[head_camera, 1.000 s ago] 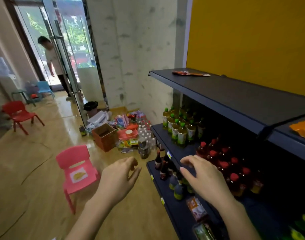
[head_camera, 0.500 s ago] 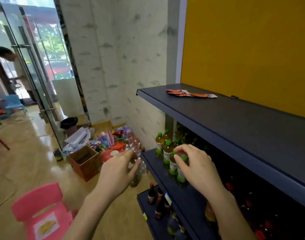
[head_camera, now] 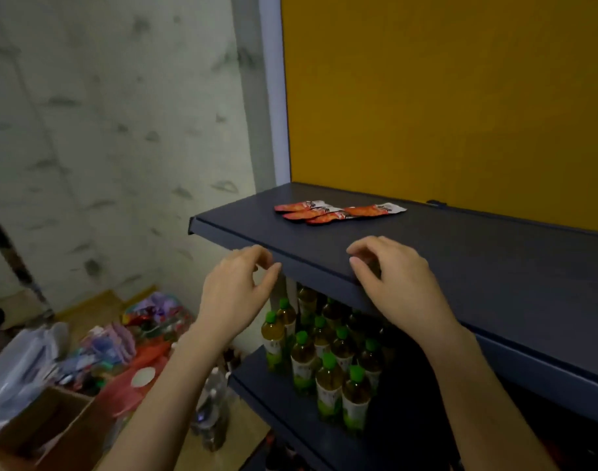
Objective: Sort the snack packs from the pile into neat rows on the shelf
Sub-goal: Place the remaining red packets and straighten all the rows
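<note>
The left hand (head_camera: pixel 236 294) and right hand (head_camera: pixel 397 290) hover at the shelf (head_camera: pixel 494 266) edge, fingers (head_camera: pixel 368 244) loosely curled and holding nothing (positioned for reaching). The snack packs (head_camera: pixel 338 212) lie overlapped at 12 o'clock, not yet aligned.

- Beyond the fingertips (head_camera: pixel 358 246), lettering on the flat red-orange foil snack packs (head_camera: pixel 338 212) is blurred.
- Right of the fingers, the frame edge cuts off the dark blue metal shelf (head_camera: pixel 494 260).

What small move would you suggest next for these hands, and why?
Probably reach the right hand forward to the red snack packs: they lie overlapped and askew on the top shelf, and neither it nor the left hand holds anything.
</note>
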Tool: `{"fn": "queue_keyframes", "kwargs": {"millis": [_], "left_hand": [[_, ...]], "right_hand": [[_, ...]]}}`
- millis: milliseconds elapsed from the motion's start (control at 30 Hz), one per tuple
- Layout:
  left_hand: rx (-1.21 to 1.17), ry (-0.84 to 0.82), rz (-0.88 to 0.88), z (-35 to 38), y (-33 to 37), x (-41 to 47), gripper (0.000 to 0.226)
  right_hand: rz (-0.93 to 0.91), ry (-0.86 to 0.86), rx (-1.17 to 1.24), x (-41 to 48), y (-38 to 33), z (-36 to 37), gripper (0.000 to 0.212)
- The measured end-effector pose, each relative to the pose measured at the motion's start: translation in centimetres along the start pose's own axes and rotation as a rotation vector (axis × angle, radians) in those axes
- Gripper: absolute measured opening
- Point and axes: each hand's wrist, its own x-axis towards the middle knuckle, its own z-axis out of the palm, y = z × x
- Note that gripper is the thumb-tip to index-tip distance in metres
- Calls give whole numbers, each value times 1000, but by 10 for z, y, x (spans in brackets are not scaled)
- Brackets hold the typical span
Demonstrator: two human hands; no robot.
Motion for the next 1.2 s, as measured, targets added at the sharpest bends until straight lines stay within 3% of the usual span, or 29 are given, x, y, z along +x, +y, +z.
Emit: {"fn": "queue_keyframes", "kwargs": {"millis": [167,333,633,800,933,1067,1200], "left_hand": [[-93,-87,49,29,-43,94,25],[4,-332,80,68,-68,168,47],[60,-669,2,118,-81,250,76],[-238,-833,-124,127,-88,268,52],[-442,-694,-191,124,-86,263,28],[-733,-577,-251,109,-80,261,25],[-763,-783,-151,103,-58,250,32]], "right_hand": [[244,-36,-82,71,-6,19,22],[448,-54,-204,119,9,28,26],[873,-68,-348,182,44,43,66],[954,5,-459,202,60,59,87],[964,31,-421,207,73,63,83],[976,95,-292,206,83,57,77],[948,144,-254,202,87,52,70]]}}
